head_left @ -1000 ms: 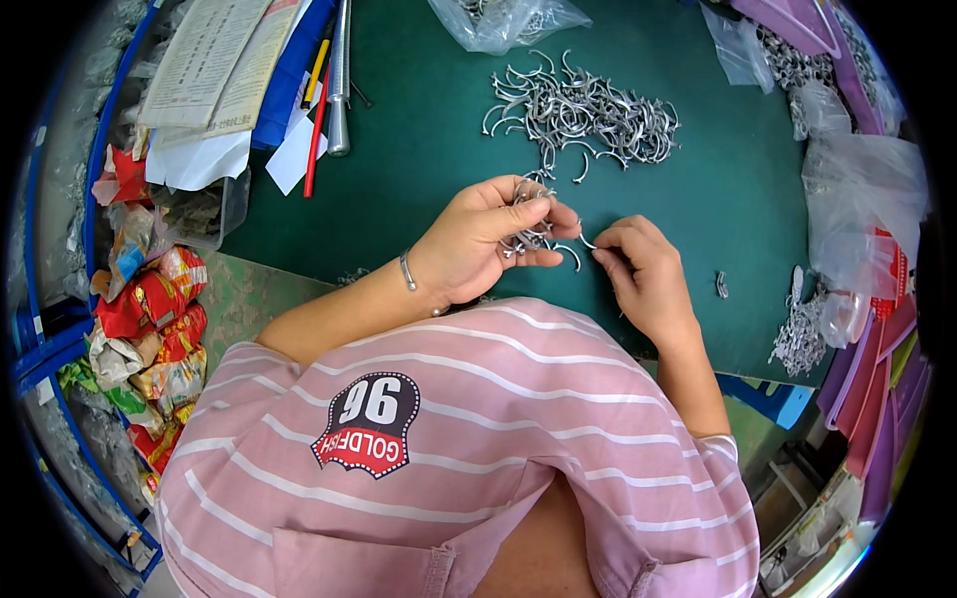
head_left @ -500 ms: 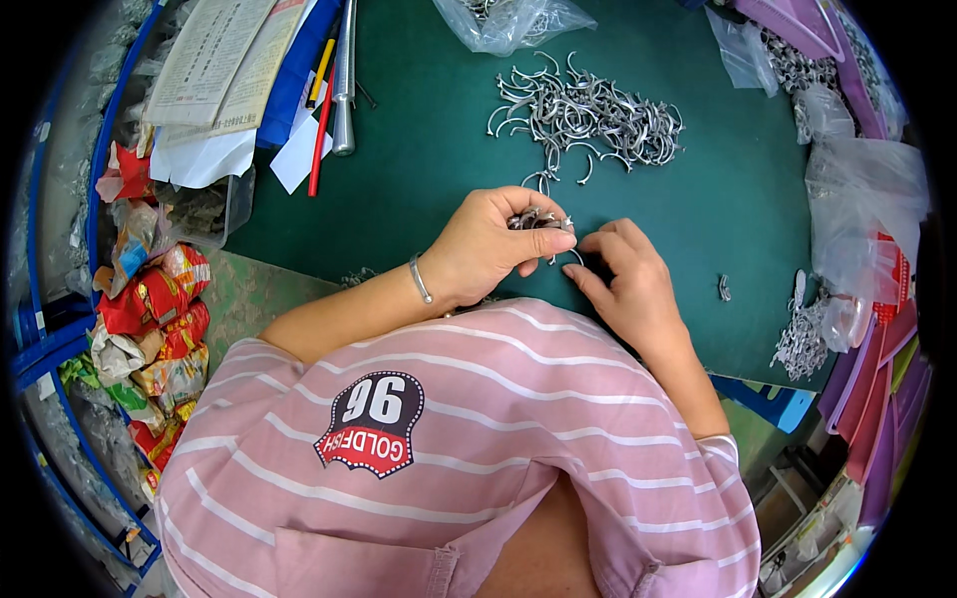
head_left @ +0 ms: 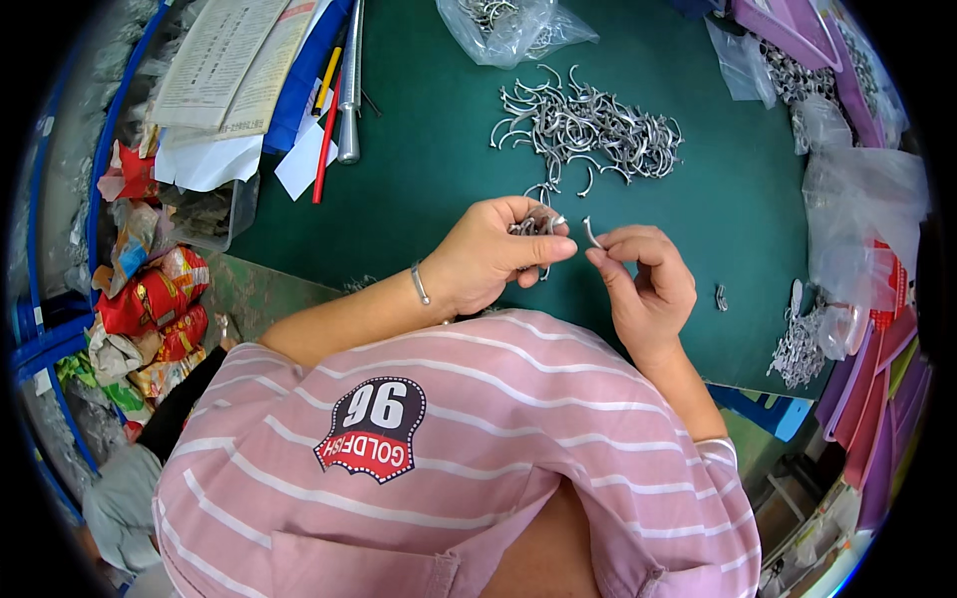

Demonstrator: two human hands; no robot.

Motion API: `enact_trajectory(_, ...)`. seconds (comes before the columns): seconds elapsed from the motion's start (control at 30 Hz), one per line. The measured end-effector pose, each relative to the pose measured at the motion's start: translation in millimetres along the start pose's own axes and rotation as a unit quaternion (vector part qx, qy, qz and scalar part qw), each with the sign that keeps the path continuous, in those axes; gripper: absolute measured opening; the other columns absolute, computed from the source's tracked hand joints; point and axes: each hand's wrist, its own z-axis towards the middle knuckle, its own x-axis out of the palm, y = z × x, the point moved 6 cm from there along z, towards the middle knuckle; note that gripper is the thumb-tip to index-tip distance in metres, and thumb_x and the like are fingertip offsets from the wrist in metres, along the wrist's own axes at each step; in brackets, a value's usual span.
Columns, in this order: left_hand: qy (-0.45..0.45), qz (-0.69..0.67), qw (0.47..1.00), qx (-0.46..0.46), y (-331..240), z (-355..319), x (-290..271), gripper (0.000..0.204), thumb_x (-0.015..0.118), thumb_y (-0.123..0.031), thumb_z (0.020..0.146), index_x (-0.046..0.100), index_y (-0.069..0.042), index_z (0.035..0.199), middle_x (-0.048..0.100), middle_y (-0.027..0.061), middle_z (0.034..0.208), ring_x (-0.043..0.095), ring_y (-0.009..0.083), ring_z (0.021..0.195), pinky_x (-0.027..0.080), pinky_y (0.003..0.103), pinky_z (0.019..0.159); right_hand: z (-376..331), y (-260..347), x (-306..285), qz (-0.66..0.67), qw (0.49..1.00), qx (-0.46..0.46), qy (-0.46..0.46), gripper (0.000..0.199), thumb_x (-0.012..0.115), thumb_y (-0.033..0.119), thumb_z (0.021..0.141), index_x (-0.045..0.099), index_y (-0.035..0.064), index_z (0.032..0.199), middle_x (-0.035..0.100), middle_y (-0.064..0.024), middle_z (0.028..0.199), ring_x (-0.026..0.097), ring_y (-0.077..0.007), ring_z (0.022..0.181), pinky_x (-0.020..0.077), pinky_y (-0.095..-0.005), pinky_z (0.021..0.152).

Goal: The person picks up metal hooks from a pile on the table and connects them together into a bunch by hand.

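My left hand (head_left: 498, 249), a metal bangle at its wrist, is closed around a bunch of curved silver metal pieces (head_left: 538, 225). Just to its right, my right hand (head_left: 648, 279) pinches a single curved metal piece (head_left: 590, 232) between thumb and forefinger, its free end pointing up. That piece is apart from the bunch. Beyond both hands a loose pile of similar curved pieces (head_left: 608, 130) lies on the green table (head_left: 419, 130), a few of them straggling toward my left hand.
Small metal parts (head_left: 799, 344) and a tiny piece (head_left: 721, 297) lie to the right. A clear bag of parts (head_left: 513, 25) is at the back. Left are a tapered metal rod (head_left: 349, 110), a red pencil (head_left: 325, 149), papers (head_left: 214, 70) and red packets (head_left: 150, 299). Another person's dark sleeve (head_left: 179, 409) shows lower left.
My right hand has drawn away to the right and lifted a curved piece between its fingertips. The left hand keeps its place. Another person's arm and grey clothing have appeared at lower left.
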Motion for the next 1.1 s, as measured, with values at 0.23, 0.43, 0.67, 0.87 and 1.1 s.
enact_trajectory(0.23, 0.013, -0.059, 0.998, 0.019, -9, -1, -4, 0.012, 0.063, -0.008, 0.082, 0.056, -0.001, 0.090, 0.052, 0.0031, 0.073, 0.046, 0.0074, 0.060, 0.035, 0.019, 0.047, 4, -2, 11, -0.026, 0.999, 0.047, 0.008, 0.015, 0.062, -0.009, 0.071, 0.057, 0.0014, 0.080, 0.059, -0.0106, 0.083, 0.059, -0.0233, 0.082, 0.0479, -0.0288, 0.062)
enact_trajectory(0.43, -0.011, -0.062, 0.996, 0.070, -23, 2, -22, 0.013, 0.059, -0.016, 0.086, 0.056, -0.004, 0.088, 0.053, 0.0025, 0.078, 0.046, 0.0074, 0.066, 0.034, 0.019, 0.049, -6, -9, 32, -0.195, 0.961, 0.061, 0.186, 0.014, 0.067, 0.010, 0.072, 0.059, 0.0027, 0.082, 0.055, -0.0096, 0.087, 0.054, -0.0280, 0.080, 0.0463, -0.0344, 0.067)
enact_trajectory(0.67, -0.039, -0.076, 0.996, 0.035, -17, -1, -24, 0.015, 0.058, -0.017, 0.087, 0.057, -0.003, 0.088, 0.056, 0.0040, 0.080, 0.049, 0.0075, 0.066, 0.035, 0.018, 0.047, -6, -28, 26, -0.142, 0.964, 0.161, 0.154, 0.008, 0.065, 0.005, 0.074, 0.059, 0.0031, 0.078, 0.058, -0.0100, 0.079, 0.058, -0.0251, 0.069, 0.0462, -0.0313, 0.056)
enact_trajectory(0.87, -0.050, -0.009, 0.999, 0.013, -10, -3, -19, 0.013, 0.060, -0.011, 0.084, 0.057, 0.000, 0.089, 0.056, 0.0044, 0.077, 0.049, 0.0083, 0.063, 0.036, 0.018, 0.045, 6, -4, 16, -0.061, 0.997, 0.005, 0.037, 0.017, 0.069, -0.006, 0.067, 0.058, 0.0018, 0.077, 0.059, -0.0079, 0.073, 0.055, -0.0179, 0.063, 0.0445, -0.0252, 0.052)
enact_trajectory(1.1, -0.001, 0.022, 1.000, 0.000, -2, -2, -9, 0.015, 0.066, -0.007, 0.079, 0.059, 0.001, 0.090, 0.056, 0.0041, 0.076, 0.049, 0.0086, 0.061, 0.038, 0.020, 0.049, 5, 5, 23, -0.027, 0.997, -0.048, 0.057, 0.020, 0.069, -0.007, 0.067, 0.057, 0.0020, 0.081, 0.061, -0.0099, 0.078, 0.057, -0.0207, 0.067, 0.0457, -0.0277, 0.056)
